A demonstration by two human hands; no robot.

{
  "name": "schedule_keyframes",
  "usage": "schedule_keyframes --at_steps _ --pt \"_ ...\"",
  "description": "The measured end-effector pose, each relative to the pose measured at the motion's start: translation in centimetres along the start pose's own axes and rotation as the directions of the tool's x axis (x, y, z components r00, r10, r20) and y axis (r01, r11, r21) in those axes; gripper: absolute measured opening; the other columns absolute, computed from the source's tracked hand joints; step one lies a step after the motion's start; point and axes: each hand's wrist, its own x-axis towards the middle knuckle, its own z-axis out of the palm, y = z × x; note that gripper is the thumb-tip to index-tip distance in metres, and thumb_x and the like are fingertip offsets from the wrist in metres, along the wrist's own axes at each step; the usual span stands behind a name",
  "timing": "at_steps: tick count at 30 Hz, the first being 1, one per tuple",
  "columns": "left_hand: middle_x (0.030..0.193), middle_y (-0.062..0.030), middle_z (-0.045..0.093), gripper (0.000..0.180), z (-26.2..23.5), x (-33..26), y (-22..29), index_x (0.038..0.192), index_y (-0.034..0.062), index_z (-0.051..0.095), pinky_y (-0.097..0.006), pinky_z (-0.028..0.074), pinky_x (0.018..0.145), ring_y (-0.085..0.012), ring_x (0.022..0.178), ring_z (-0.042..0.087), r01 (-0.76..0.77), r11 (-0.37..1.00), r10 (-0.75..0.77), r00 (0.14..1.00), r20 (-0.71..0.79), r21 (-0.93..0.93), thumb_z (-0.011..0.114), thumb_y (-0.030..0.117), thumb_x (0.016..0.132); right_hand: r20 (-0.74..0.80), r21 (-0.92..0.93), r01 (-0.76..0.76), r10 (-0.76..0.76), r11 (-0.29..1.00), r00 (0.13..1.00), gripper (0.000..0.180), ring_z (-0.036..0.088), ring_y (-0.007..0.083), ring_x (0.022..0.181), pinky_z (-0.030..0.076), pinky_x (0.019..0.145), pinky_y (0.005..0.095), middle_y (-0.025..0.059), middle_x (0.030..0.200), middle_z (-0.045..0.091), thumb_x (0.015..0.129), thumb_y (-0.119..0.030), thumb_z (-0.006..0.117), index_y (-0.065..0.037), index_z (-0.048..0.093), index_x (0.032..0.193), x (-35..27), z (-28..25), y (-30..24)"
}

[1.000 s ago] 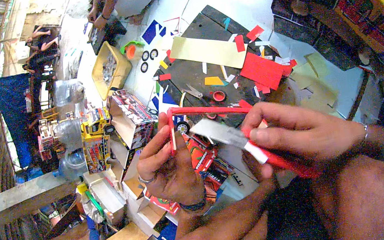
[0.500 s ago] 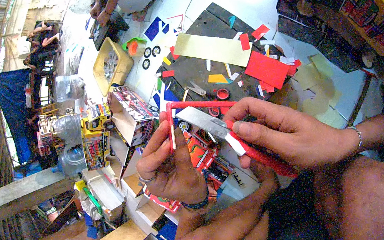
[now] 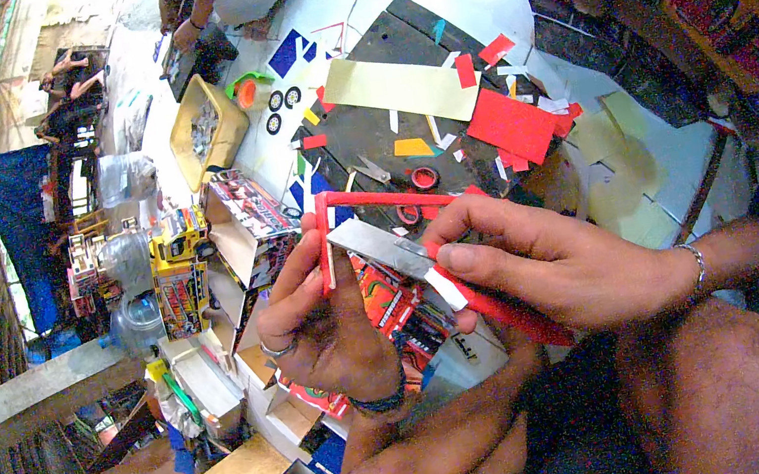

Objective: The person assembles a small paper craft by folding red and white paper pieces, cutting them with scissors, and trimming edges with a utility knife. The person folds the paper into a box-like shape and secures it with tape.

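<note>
My left hand (image 3: pixel 330 331) pinches the short upright side of a thin red angled frame piece (image 3: pixel 383 200), whose long arm runs off to the right toward my other hand. In my right hand (image 3: pixel 554 258) is a knife with a broad silver blade (image 3: pixel 383 246) and a red and white handle (image 3: pixel 513 315). The blade points left, its tip right beside the inner edge of the frame's short side. Whether the tip touches it, I cannot tell. Part of the knife's handle is hidden by my right fingers.
A dark board (image 3: pixel 381 126) bears a pale strip (image 3: pixel 395 89), red sheets (image 3: pixel 512 126), scissors (image 3: pixel 373 170) and red tape rolls (image 3: pixel 425 177). Small black wheels (image 3: pixel 276 101) and a yellow tub (image 3: pixel 211 130) lie beyond. Toy trucks (image 3: pixel 179 240) stand left; another person's hand (image 3: pixel 187 36) is far off.
The surroundings have shifted slightly left in view. The knife's tip has come a little closer to the frame's short side. Both grips stay the same.
</note>
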Motion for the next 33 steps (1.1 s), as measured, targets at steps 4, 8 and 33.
schedule_keyframes --at_steps 4,8,33 --pt "0.117 -0.0290 0.067 0.027 0.1 0.0 -0.1 0.101 0.0022 0.055 -0.044 0.056 0.101 -0.0386 0.115 0.066 0.013 1.000 -0.013 1.000 -0.008 -0.001 0.069 -0.016 0.086 0.014 0.034 -0.017 0.016 0.999 1.000 0.027 0.058 0.0087 0.089 0.050 0.078 0.0275 0.0038 0.092 0.060 0.109 -0.029 0.047 -0.004 0.054 0.117 0.0 0.1 0.0" --pt "0.117 -0.0292 0.067 0.025 0.0 0.1 -0.1 0.101 0.0021 0.055 -0.044 0.056 0.100 -0.0380 0.114 0.067 0.018 0.999 -0.018 1.000 -0.017 0.051 0.068 -0.014 0.088 -0.004 -0.053 0.004 -0.004 0.999 1.000 0.026 0.059 0.0094 0.087 0.050 0.076 0.0275 0.0051 0.091 0.061 0.109 -0.027 0.047 -0.004 0.054 0.117 0.2 0.1 0.0" --pt "0.118 -0.0325 0.066 0.023 0.0 0.2 0.0 0.102 0.0022 0.055 -0.044 0.058 0.097 -0.0379 0.114 0.067 0.120 0.992 -0.121 0.992 -0.033 -0.026 0.068 -0.011 0.089 0.011 -0.095 0.047 -0.046 0.994 0.999 0.024 0.057 0.0059 0.085 0.047 0.076 0.0225 0.0002 0.093 0.058 0.110 -0.024 0.046 -0.004 0.049 0.122 0.6 0.4 1.4"
